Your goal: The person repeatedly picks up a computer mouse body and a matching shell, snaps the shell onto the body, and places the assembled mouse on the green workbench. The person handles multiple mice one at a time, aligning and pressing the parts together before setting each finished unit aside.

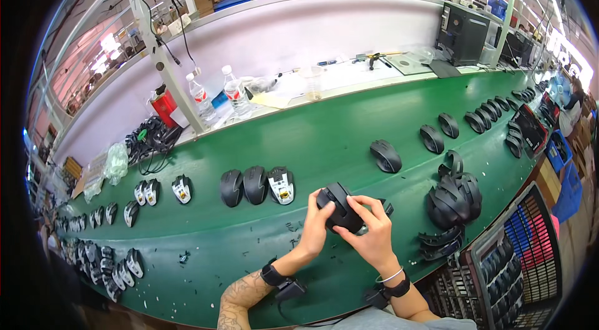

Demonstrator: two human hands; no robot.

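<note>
Both my hands hold a black computer mouse (339, 203) above the green bench, its body tilted. My left hand (316, 225) grips its left side, thumb on the upper face. From the right, my right hand (370, 232) closes on it, thumb at the lower end and fingertips on the top. A small black piece (389, 209) shows just beyond my right fingers; whether it joins the mouse I cannot tell. Left of my hands stand two black mice (254, 184) and one with its white inside bare (281, 185).
The green bench (299, 136) carries rows of mice toward both ends. Stacked black shells (454, 200) lie to my right, near a black crate (493, 274) of parts. Small dark scraps (294, 228) are scattered by my left arm. Bottles (236, 92) stand on the back ledge.
</note>
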